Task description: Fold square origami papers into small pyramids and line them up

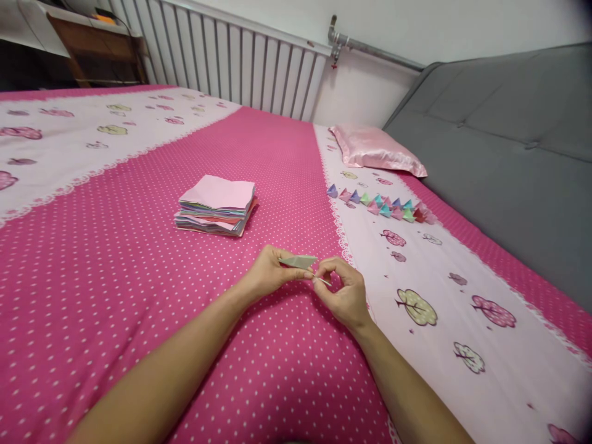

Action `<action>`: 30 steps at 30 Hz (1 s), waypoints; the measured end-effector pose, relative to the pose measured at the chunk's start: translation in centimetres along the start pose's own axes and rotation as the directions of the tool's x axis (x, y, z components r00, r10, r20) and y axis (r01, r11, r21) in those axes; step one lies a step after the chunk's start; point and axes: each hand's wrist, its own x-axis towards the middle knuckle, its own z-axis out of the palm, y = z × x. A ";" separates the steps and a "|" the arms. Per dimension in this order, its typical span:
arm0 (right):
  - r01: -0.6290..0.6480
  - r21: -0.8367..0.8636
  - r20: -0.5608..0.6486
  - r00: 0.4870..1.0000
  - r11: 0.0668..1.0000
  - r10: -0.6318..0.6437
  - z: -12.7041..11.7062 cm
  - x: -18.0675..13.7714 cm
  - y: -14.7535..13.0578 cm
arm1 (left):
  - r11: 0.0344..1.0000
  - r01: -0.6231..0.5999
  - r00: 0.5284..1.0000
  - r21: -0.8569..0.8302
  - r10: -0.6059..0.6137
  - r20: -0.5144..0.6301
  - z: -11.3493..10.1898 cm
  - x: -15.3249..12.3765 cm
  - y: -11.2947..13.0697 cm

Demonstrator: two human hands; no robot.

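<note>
Above the bed, a pale green piece of folded paper (300,261) is held between my two hands. My left hand (272,271) grips its left side, with the thumb along the lower edge. At the right end, my right hand (341,287) pinches a narrow part of the same paper between thumb and fingertips. The exact shape of the fold is partly hidden by the fingers. Beyond my left hand sits a stack of coloured paper sheets (217,192), pink on top. Several small folded paper pieces (385,210) stand in rows to the right.
Pink dotted bedding (277,148) with white tree-print bands spreads under everything. A pink satin pillow (374,151) lies at the back right, near the grey padded headboard (499,123). A white radiator (231,52) and a metal pipe (379,50) line the wall.
</note>
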 end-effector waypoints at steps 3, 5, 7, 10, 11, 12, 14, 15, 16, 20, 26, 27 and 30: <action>0.003 -0.009 -0.008 1.000 1.000 -0.003 -0.1 0.1 -0.1 | 1.000 0.019 1.000 -0.001 -0.019 -0.019 -0.3 0.1 -0.3; -0.011 -0.017 -0.016 1.000 1.000 0.010 -0.1 0.1 -0.1 | 0.999 0.036 0.999 0.006 -0.036 -0.036 -0.5 0.2 -0.4; -0.030 -0.026 -0.023 0.999 0.999 0.029 -0.2 0.1 0.0 | 0.999 0.040 0.997 0.016 -0.039 -0.060 -0.7 0.3 -0.5; -0.054 -0.038 -0.038 0.998 0.998 0.053 -0.3 0.1 0.1 | 1.000 0.024 0.994 0.020 -0.022 -0.112 -1.0 0.3 -0.5; -0.061 -0.039 -0.044 0.997 0.997 0.059 -0.3 0.2 0.1 | 1.000 0.022 0.992 0.019 -0.020 -0.126 -1.2 0.4 -0.5; -0.068 -0.036 -0.049 0.997 0.997 0.066 -0.4 0.2 0.2 | 1.000 0.024 0.990 0.016 -0.021 -0.142 -1.3 0.4 -0.4; -0.080 -0.017 -0.063 0.995 0.997 0.079 -0.6 0.2 0.3 | 1.000 0.025 0.982 -0.005 -0.025 -0.189 -1.5 0.5 -0.3; -0.085 -0.002 -0.073 0.994 0.996 0.085 -0.7 0.3 0.4 | 1.000 0.021 0.976 -0.022 -0.025 -0.218 -1.6 0.5 -0.2; -0.088 0.019 -0.087 0.992 0.996 0.089 -0.7 0.3 0.5 | 0.999 0.014 0.969 -0.041 -0.024 -0.245 -1.7 0.6 -0.1; -0.119 0.173 -0.086 0.987 0.978 0.135 -0.3 0.3 0.8 | 0.996 0.034 0.977 -0.078 -0.050 -0.208 -1.1 0.4 -0.2; -0.315 0.386 0.036 0.944 0.867 0.327 0.9 0.0 0.9 | 0.991 0.082 0.994 -0.106 -0.089 -0.069 0.3 -0.1 -0.6; -0.334 0.399 0.031 0.936 0.854 0.352 0.9 0.0 1.0 | 0.990 0.089 0.994 -0.111 -0.095 -0.048 0.3 -0.1 -0.5; -0.358 0.432 0.006 0.919 0.828 0.394 0.7 0.1 1.3 | 0.984 0.103 0.995 -0.147 -0.105 -0.002 0.0 0.0 -0.3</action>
